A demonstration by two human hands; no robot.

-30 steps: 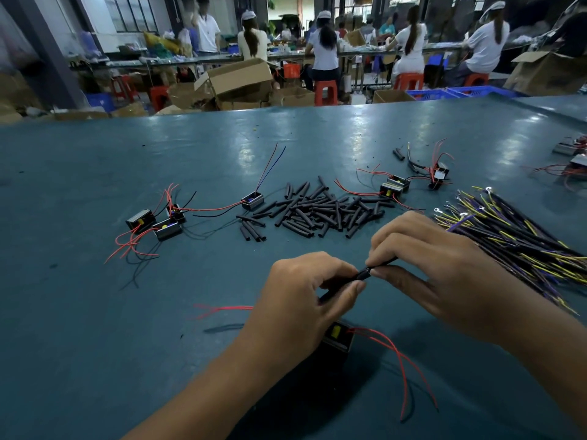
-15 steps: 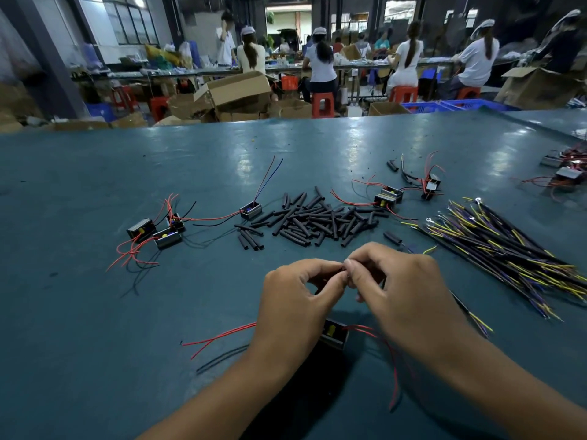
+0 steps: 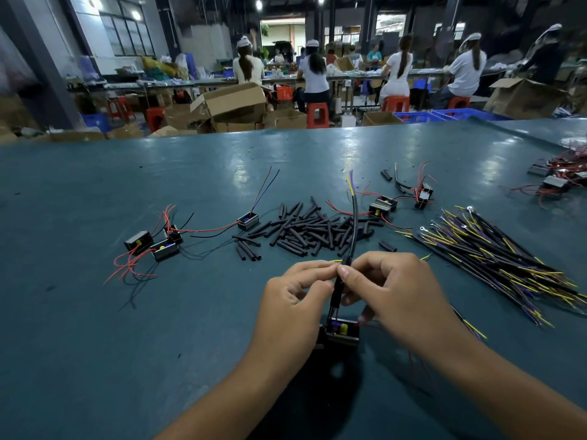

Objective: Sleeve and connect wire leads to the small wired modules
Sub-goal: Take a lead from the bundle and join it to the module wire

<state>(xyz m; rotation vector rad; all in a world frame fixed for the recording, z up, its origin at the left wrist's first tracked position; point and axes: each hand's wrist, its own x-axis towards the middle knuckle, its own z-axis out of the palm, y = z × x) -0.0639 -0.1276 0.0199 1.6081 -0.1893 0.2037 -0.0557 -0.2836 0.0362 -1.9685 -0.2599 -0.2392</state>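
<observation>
My left hand [image 3: 293, 292] and my right hand [image 3: 394, 289] meet above a small black module [image 3: 341, 331] that stands on the blue-green table [image 3: 95, 344]. Both pinch a black wire lead [image 3: 353, 230] with a sleeve on it. The lead stands upright, and its yellow and purple tips point away from me. Its lower end runs down to the module. A pile of black sleeve pieces [image 3: 305, 231] lies beyond my hands. A bundle of black leads with yellow and purple ends [image 3: 495, 255] lies to the right.
Several modules with red wires [image 3: 158, 242] lie at the left, one more [image 3: 248, 220] beside the sleeve pile, and others [image 3: 400, 201] behind it. More modules [image 3: 559, 179] sit at the far right edge. People sit at a bench beyond the table.
The lead, which lay low between my fingers, now stands upright with its coloured tips up. The module under my hands has turned so that its open top shows.
</observation>
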